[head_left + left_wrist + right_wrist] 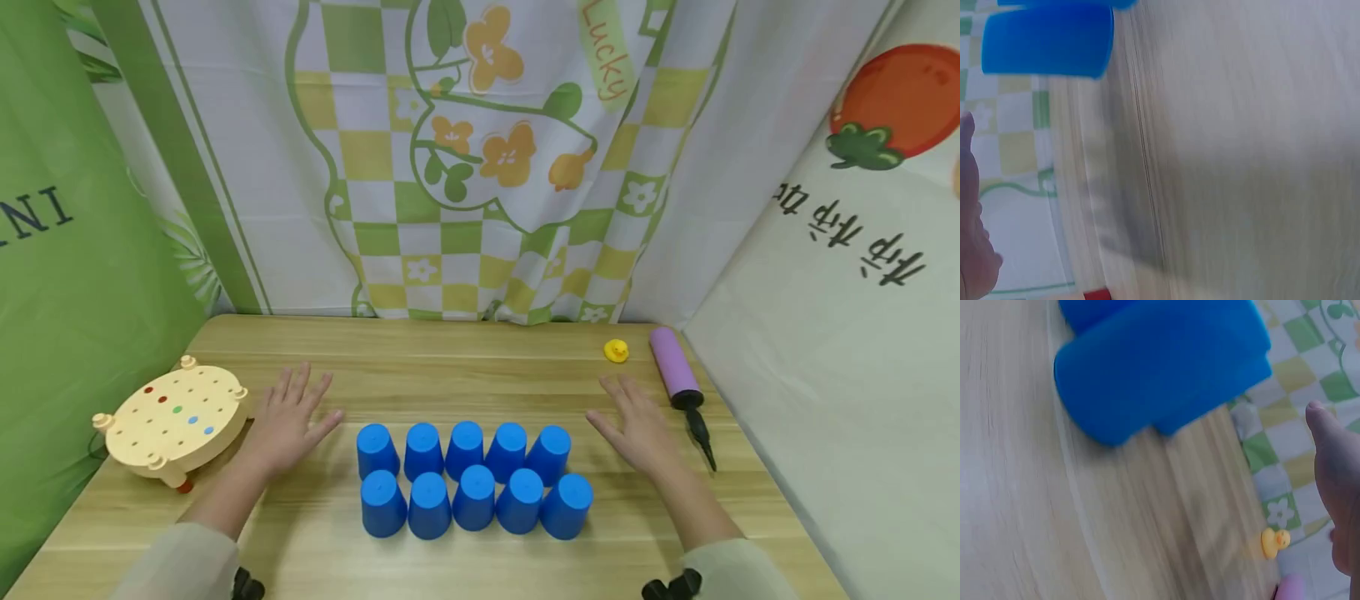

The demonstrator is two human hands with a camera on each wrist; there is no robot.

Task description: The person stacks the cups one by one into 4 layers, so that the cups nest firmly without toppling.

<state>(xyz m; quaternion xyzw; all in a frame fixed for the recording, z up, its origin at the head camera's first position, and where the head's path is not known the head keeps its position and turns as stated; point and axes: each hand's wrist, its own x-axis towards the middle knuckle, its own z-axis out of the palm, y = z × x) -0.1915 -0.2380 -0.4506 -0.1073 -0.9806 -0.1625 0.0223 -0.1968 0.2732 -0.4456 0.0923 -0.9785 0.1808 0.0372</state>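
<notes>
Several blue cups (476, 498) stand upside down in two rows on the wooden table, between the two hands. To their left is my left hand (288, 421), palm down with fingers spread, holding nothing. My right hand (633, 425) is on the other side, its fingers extended and also holding nothing. In the left wrist view, a blue cup (1047, 40) shows near the top, apart from the left hand (975, 225) at the edge. The right wrist view has overlapping blue cups (1160, 369) at the top and the right hand (1338, 481) at the right edge.
A cream round stool-like board (176, 417) with short legs and coloured dots lies at the left, beside the left hand. A yellow rubber duck (617, 351) sits at the back right. Near it lies a purple hand pump (675, 362) with a black nozzle. Curtains (495, 250) hang behind the table.
</notes>
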